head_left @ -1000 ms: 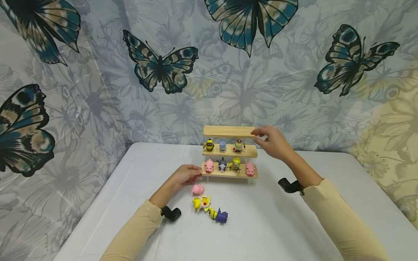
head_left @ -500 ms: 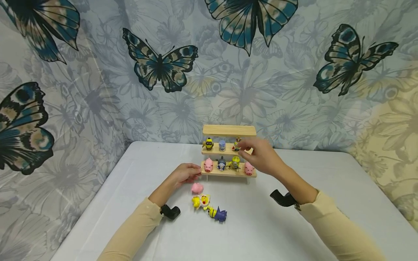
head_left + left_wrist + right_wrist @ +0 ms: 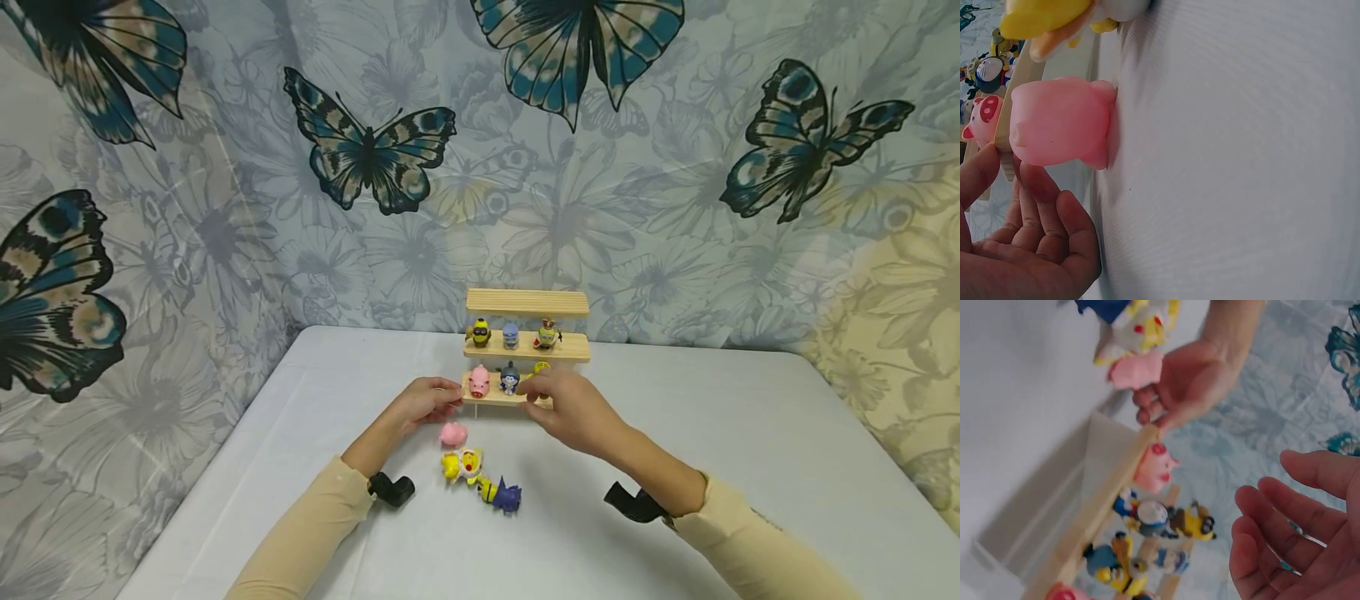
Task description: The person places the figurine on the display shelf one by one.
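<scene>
Below the middle shelf (image 3: 574, 349) and its three figures (image 3: 512, 335), the left hand (image 3: 422, 406) pinches the bottom shelf (image 3: 498, 401) at its left edge, the right hand (image 3: 572, 408) has fingers apart, and the worktop (image 3: 712, 400) extends rightward.

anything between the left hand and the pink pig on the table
Nothing visible: in the left wrist view, the pink pig is right by the left hand, though that hand grips a corner of the shelf.
</scene>
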`<state>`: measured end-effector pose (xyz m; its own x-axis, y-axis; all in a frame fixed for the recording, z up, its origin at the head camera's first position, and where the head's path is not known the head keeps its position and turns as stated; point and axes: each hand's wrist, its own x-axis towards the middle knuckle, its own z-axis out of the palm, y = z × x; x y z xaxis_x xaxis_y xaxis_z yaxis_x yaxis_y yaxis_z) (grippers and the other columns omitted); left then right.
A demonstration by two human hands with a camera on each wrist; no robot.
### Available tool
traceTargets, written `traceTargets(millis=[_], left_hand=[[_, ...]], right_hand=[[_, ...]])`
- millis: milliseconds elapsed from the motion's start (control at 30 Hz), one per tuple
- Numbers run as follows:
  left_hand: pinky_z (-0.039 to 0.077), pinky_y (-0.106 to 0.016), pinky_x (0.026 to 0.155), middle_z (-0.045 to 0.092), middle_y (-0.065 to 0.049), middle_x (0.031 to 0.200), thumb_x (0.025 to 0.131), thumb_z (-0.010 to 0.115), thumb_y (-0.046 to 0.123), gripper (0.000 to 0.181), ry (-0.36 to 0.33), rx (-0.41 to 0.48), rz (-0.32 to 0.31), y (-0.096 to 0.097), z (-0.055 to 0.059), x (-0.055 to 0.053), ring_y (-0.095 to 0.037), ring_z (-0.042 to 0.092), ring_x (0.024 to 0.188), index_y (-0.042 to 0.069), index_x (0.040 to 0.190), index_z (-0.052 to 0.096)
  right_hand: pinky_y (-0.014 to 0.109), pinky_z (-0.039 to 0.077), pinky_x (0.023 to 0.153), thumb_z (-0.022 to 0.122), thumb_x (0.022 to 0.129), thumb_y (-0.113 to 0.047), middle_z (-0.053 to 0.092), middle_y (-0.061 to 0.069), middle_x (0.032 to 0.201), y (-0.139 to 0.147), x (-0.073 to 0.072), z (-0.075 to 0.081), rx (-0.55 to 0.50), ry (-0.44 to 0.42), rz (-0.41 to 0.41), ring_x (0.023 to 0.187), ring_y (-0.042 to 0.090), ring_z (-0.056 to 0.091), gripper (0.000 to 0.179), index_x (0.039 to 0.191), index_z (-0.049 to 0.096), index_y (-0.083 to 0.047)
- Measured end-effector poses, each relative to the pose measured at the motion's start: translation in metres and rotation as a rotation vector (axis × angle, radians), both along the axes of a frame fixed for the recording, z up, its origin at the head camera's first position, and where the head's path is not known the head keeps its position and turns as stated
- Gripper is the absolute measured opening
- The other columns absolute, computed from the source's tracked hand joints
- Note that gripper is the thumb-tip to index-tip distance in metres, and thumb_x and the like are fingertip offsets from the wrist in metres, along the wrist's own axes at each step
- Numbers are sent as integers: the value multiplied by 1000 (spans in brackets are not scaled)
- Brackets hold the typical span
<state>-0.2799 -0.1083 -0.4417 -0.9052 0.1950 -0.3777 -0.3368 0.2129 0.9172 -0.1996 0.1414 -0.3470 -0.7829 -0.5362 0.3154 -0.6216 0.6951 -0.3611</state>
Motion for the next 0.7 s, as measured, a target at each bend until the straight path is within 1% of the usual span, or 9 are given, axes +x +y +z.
traceTargets(millis=[67, 233, 333, 433, 700], left_hand=[[47, -22, 64, 71, 1, 88, 95, 62, 18, 33, 1, -1, -3, 0, 0, -1, -6, 60, 69, 0, 123, 60], [47, -22, 64, 71, 2, 87, 95, 62, 18, 34, 4, 0, -14, -2, -1, -2, -5, 60, 70, 0, 124, 60], [47, -22, 64, 71, 2, 87, 95, 62, 18, 34, 1, 0, -10, -2, 0, -1, -6, 60, 70, 0, 124, 60], [47, -22, 64, 71, 2, 86, 95, 62, 18, 33, 1, -5, -4, -1, 0, -1, -6, 60, 70, 0, 123, 61], [48, -22, 64, 71, 2, 86, 94, 63, 18, 33, 8, -3, -8, -1, -2, -1, -7, 61, 70, 0, 122, 61]], right_hand=[[28, 49, 72, 71, 87, -13, 68, -3, 84, -3, 4, -6, 20, 11, 17, 81, 14, 59, 10, 96, 74, -9], [22, 46, 66, 74, 85, -19, 66, -5, 79, -12, 14, -19, 63, -23, 38, 76, 10, 55, 12, 94, 73, -11], [22, 45, 65, 75, 85, -22, 66, -6, 78, -16, 19, -26, 91, -44, 49, 76, 9, 53, 14, 95, 73, -13], [23, 44, 64, 76, 84, -23, 65, -5, 77, -19, 23, -33, 122, -54, 80, 76, 10, 53, 17, 96, 73, -11], [23, 42, 58, 77, 83, -28, 66, -2, 79, -25, 31, -42, 265, -103, 122, 74, 10, 51, 23, 96, 74, -10]])
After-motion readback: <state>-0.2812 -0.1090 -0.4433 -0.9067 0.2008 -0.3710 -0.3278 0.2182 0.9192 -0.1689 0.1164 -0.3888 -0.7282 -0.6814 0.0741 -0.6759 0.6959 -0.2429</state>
